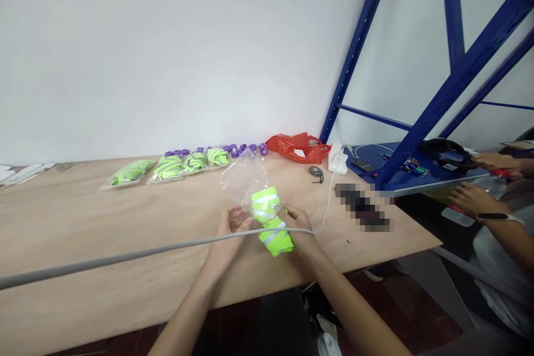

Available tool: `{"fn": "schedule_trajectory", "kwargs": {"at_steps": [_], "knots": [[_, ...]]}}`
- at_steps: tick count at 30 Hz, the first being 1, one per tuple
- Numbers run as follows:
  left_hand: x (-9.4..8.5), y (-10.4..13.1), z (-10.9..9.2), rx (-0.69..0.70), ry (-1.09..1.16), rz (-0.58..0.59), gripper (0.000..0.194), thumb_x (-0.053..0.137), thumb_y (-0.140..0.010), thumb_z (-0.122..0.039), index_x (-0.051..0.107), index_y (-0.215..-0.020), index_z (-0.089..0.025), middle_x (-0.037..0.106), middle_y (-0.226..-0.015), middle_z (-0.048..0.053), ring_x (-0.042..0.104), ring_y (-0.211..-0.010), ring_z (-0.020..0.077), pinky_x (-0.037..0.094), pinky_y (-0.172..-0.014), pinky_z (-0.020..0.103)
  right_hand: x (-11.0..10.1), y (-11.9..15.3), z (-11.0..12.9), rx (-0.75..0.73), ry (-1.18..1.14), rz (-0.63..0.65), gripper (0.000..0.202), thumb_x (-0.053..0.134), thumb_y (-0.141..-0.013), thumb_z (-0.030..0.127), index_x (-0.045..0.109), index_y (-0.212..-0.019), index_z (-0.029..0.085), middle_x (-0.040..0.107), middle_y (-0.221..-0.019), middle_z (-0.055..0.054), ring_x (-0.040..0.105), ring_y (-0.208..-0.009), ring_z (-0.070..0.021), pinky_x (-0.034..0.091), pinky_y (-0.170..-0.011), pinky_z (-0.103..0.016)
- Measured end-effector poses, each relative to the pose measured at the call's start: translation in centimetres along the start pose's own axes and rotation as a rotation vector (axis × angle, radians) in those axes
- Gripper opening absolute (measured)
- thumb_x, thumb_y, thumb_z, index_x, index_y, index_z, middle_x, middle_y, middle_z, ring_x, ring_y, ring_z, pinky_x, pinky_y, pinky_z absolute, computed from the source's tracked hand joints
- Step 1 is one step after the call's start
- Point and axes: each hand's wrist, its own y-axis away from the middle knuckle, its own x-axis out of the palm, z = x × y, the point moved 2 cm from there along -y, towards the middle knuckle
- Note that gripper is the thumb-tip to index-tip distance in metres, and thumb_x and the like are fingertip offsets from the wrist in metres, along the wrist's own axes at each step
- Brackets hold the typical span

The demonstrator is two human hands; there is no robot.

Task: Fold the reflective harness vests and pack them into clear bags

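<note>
A folded neon-yellow piece with silver stripes (273, 242) hangs over the table, its upper end at the mouth of a clear plastic bag (242, 177). My right hand (298, 225) grips the right side of the striped piece. On the left of it, my left hand (236, 223) is at the bag's lower edge, fingers curled; the thin clear film is hard to make out there. A grey cable (167, 246) crosses in front of both hands.
Several bagged neon bundles (169, 167) and purple rolls (236, 150) line the back of the table (104, 239). A red bag (298, 147), white power strip (337, 158) and round black item (316, 171) lie right. Blue rack posts and another person's hands (475, 200) are farther right.
</note>
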Motion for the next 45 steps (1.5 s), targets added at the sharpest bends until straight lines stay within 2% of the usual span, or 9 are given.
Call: {"fn": "schedule_trajectory", "kwargs": {"at_steps": [3,7,16,24,28,35,38,41,45], "knots": [[1.5,-1.8,1.0,-0.11,0.214,-0.072,0.076,0.08,-0.073,-0.06,0.047,-0.13,-0.021,0.069,-0.123,0.014,0.072,-0.101,0.0261,0.058,-0.072,0.031,0.8,0.6,0.5,-0.005,-0.092,0.035,0.044,0.074,-0.074,0.059,0.075,-0.086,0.017,0.07,-0.079,-0.005,0.059,-0.066,-0.0183,0.047,-0.057,-0.027],[3.2,-3.3,1.2,-0.202,0.403,-0.17,0.098,0.087,-0.065,-0.057,0.038,-0.141,-0.021,0.073,-0.11,0.011,0.074,-0.088,0.0225,0.057,-0.069,0.028,1.6,1.1,1.2,-0.026,-0.164,0.042,0.043,0.076,-0.072,0.058,0.074,-0.084,0.017,0.071,-0.078,-0.004,0.06,-0.067,-0.0184,0.047,-0.059,-0.027],[4.7,-2.3,0.2,-0.289,0.543,-0.061,0.07,0.098,-0.049,-0.047,0.069,-0.103,-0.014,0.078,-0.091,0.009,0.073,-0.072,0.0214,0.054,-0.061,0.027,1.8,1.4,1.5,0.007,-0.232,-0.188,0.038,0.082,-0.065,0.051,0.07,-0.073,0.016,0.065,-0.065,0.0,0.055,-0.058,-0.0156,0.045,-0.053,-0.027],[6.2,-1.5,0.7,-0.284,0.589,-0.068,0.065,0.097,-0.052,-0.051,0.066,-0.098,-0.016,0.078,-0.091,0.006,0.074,-0.079,0.0225,0.057,-0.074,0.031,2.6,0.1,1.5,-0.086,-0.243,-0.446,0.034,0.082,-0.06,0.044,0.068,-0.073,0.017,0.068,-0.067,-0.002,0.059,-0.059,-0.0169,0.048,-0.052,-0.027],[6.5,-1.7,0.5,-0.25,0.584,-0.108,0.062,0.094,-0.057,-0.05,0.062,-0.099,-0.017,0.076,-0.088,0.005,0.073,-0.077,0.0215,0.057,-0.072,0.03,3.7,1.2,0.6,-0.133,-0.265,-0.52,0.032,0.073,-0.073,0.048,0.064,-0.078,0.018,0.072,-0.076,-0.004,0.065,-0.067,-0.0188,0.053,-0.059,-0.028],[5.8,-1.7,-0.5,-0.201,0.581,-0.12,0.062,0.091,-0.062,-0.051,0.058,-0.104,-0.02,0.074,-0.09,0.002,0.071,-0.076,0.0184,0.056,-0.071,0.028,5.1,5.3,0.6,-0.289,-0.147,-0.168,0.05,0.066,-0.089,0.045,0.066,-0.132,0.02,0.072,-0.126,-0.013,0.067,-0.118,-0.0308,0.055,-0.098,-0.043],[5.3,-1.6,-1.0,-0.192,0.572,-0.053,0.063,0.094,-0.057,-0.048,0.064,-0.104,-0.017,0.076,-0.091,0.005,0.071,-0.077,0.0198,0.057,-0.072,0.029,4.3,5.2,0.9,-0.314,-0.08,-0.19,0.056,0.07,-0.086,0.042,0.063,-0.138,0.02,0.069,-0.132,-0.013,0.06,-0.128,-0.0325,0.053,-0.104,-0.048],[5.0,-1.4,-1.4,-0.184,0.552,0.017,0.06,0.096,-0.056,-0.045,0.07,-0.1,-0.014,0.077,-0.092,0.008,0.072,-0.077,0.0211,0.057,-0.072,0.029,4.0,4.6,0.5,-0.282,-0.159,-0.316,0.053,0.075,-0.083,0.04,0.067,-0.13,0.019,0.071,-0.127,-0.013,0.063,-0.123,-0.0319,0.053,-0.103,-0.049],[5.1,-0.7,-1.3,-0.163,0.511,0.027,0.056,0.095,-0.059,-0.042,0.072,-0.102,-0.014,0.077,-0.094,0.008,0.072,-0.078,0.0206,0.057,-0.072,0.027,4.4,4.1,-0.6,-0.184,-0.291,-0.496,0.039,0.081,-0.073,0.042,0.073,-0.102,0.017,0.077,-0.099,-0.009,0.071,-0.09,-0.0252,0.059,-0.081,-0.038]]}}
